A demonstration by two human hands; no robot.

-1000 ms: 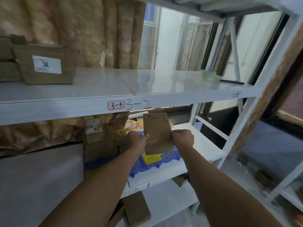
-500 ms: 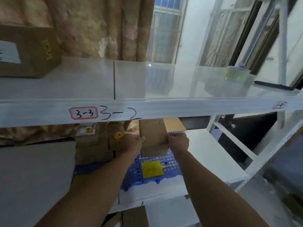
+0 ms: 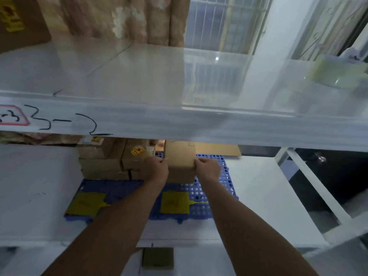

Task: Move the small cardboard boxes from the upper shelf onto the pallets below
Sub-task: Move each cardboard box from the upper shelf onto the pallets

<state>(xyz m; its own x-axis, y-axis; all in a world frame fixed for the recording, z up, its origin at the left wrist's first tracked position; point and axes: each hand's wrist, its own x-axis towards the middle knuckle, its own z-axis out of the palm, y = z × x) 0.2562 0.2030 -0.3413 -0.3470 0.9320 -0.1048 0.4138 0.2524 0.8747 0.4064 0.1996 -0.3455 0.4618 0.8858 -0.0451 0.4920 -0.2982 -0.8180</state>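
The box at the blue pallet.
Its sides are gripped by the curled left hand and right hand; its top is hidden by the shelf.

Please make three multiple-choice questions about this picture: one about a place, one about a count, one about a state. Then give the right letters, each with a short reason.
1. Where is the small box that the hands hold?
A. In a plastic bin
B. At the blue pallets, right of the stacked boxes
C. On the floor

2. How many yellow tags lie on the blue pallets?
A. Two
B. Four
C. None

3. How is the small box held?
A. By one hand only
B. No hand touches it
C. The left hand and the right hand grip it, one on each side

Answers:
1 B: the box is over the blue grid, beside the stack.
2 A: one tag lies at the left and one lies nearer than the held box.
3 C: fingers of both hands curl round its sides.
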